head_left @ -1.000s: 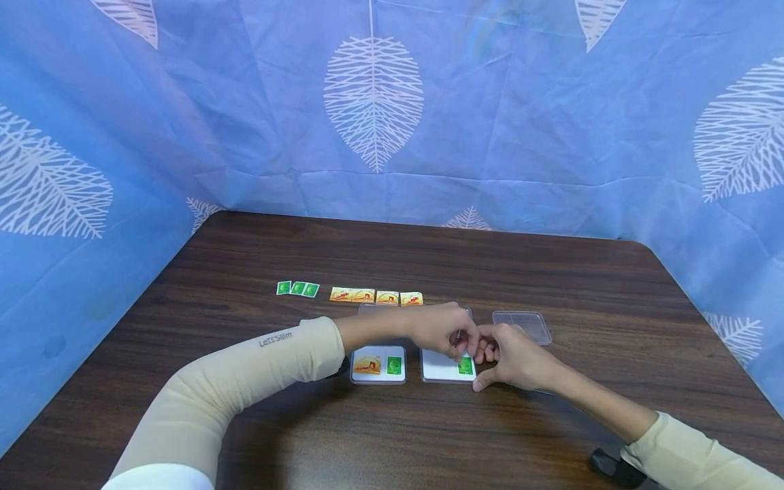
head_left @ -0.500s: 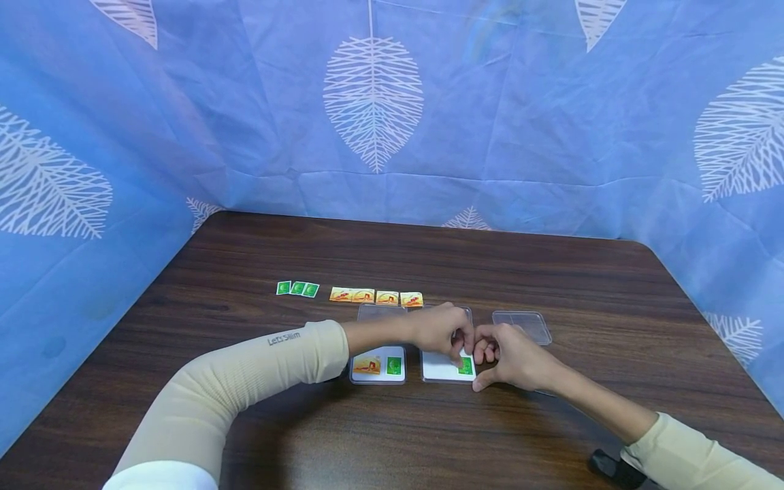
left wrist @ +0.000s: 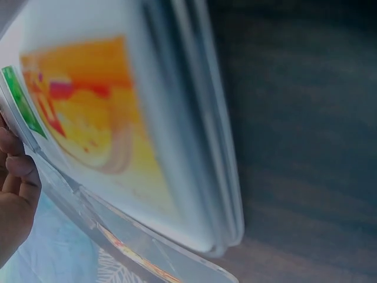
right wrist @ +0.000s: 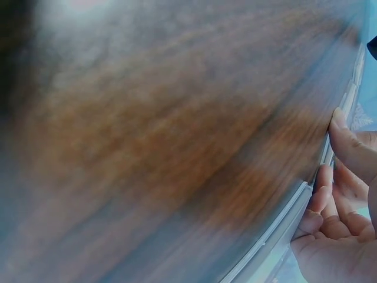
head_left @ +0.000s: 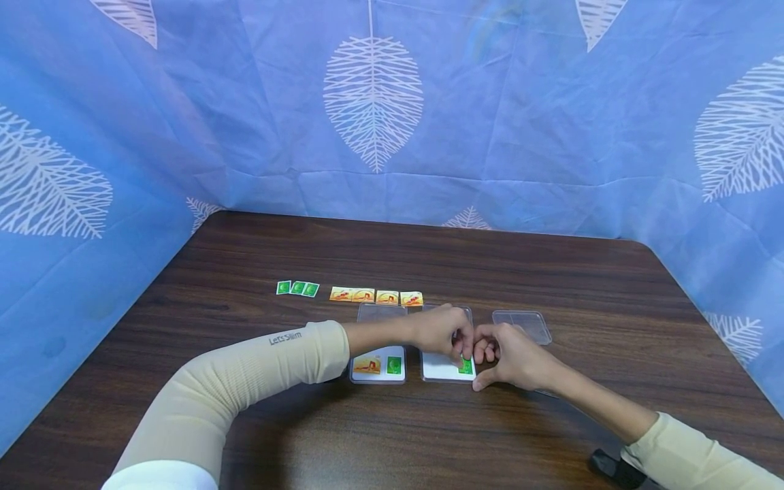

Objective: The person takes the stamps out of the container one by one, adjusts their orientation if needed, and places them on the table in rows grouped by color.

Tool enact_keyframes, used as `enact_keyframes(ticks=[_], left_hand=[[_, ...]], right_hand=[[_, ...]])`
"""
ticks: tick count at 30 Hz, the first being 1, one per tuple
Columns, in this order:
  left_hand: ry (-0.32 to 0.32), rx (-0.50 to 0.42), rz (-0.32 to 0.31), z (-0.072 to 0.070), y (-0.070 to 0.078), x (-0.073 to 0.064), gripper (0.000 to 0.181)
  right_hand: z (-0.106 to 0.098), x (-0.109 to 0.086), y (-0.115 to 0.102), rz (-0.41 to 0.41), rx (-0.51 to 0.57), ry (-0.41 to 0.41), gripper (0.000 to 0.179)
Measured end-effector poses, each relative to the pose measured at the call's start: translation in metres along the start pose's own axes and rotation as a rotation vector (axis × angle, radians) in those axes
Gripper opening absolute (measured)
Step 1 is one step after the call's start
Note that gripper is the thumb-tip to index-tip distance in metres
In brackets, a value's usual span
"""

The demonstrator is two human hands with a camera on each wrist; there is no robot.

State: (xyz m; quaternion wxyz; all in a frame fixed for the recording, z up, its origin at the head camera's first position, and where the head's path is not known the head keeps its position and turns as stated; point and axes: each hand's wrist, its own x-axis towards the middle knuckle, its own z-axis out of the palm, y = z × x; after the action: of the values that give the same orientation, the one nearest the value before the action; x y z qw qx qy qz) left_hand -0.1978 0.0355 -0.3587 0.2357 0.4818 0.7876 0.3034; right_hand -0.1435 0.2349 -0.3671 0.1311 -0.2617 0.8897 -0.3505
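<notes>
My left hand (head_left: 444, 330) reaches over the middle clear plastic case (head_left: 431, 373), its thumb and index finger pinching the top of a small green stamp (head_left: 467, 368) on the white insert. Braced at that case's right edge, my right hand (head_left: 517, 355) grips it with the thumb at the near corner and the other fingers curled farther up. To the left lies another case (head_left: 378, 379), holding an orange stamp (head_left: 367, 365) and a green one side by side. The orange stamp (left wrist: 88, 112) looms large in the left wrist view.
Behind the cases, a row of yellow-orange stamps (head_left: 387, 297) and several green stamps (head_left: 298, 288) lie on the dark wooden table (head_left: 343, 435). A clear lid (head_left: 527, 327) stands out past my right hand. A blue leaf-print cloth (head_left: 490, 122) hangs behind.
My left fingertips have come down a little onto the top of the green stamp, and the left forearm has shifted slightly right. My right hand stays in place.
</notes>
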Motion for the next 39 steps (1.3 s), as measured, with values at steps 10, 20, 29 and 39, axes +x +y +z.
enact_keyframes(ticks=[10,20,29,39], left_hand=[[0.043,0.056,-0.059,0.004,0.003,0.000,0.013],[0.040,0.016,-0.082,0.005,0.004,0.001,0.011],[0.019,-0.054,-0.069,0.002,0.005,-0.002,0.007],[0.069,-0.034,-0.054,-0.011,0.004,-0.010,0.010]], right_hand=[[0.000,0.000,-0.001,-0.001,0.012,-0.003,0.043],[0.000,0.001,0.001,-0.030,0.022,0.004,0.043],[0.001,-0.001,-0.002,-0.023,0.042,-0.010,0.043],[0.001,0.000,0.000,-0.011,0.035,-0.018,0.044]])
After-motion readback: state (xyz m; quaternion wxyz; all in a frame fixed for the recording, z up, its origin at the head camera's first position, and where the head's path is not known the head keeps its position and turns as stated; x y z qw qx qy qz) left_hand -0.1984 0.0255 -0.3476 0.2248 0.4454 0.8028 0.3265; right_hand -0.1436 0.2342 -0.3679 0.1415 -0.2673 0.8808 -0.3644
